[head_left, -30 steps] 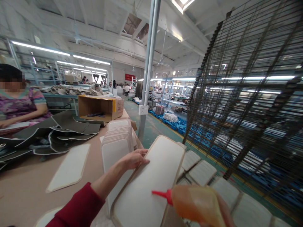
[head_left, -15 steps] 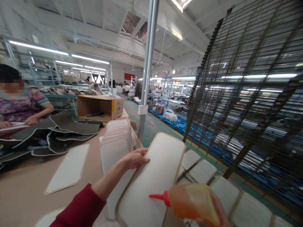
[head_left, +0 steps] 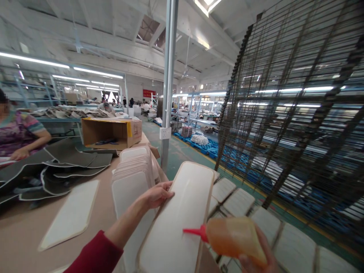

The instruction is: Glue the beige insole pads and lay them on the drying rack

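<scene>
My left hand (head_left: 159,194) grips the left edge of a white rounded panel (head_left: 182,212) with a tan border, thumb on top, and the panel tilts up away from me. My right hand (head_left: 263,250), partly cut off by the bottom of the view, is closed around a squeeze bottle (head_left: 234,239) of amber liquid. The bottle's red nozzle (head_left: 196,231) points left, with its tip over the lower part of the panel. A faint glossy streak runs along the panel's upper middle. Behind my left forearm stands a stack of similar white panels (head_left: 132,182).
More panels (head_left: 240,201) lie on a rack at the right, below a tall wire rack (head_left: 284,106). On the table (head_left: 22,227) are a loose white panel (head_left: 71,216), dark padded pieces (head_left: 71,155) and an open cardboard box (head_left: 133,132). A co-worker (head_left: 24,132) sits at far left.
The view has turned slightly right, so the surroundings shift left. The bottle's nozzle has moved a little to the right over the panel. Both hands keep their hold.
</scene>
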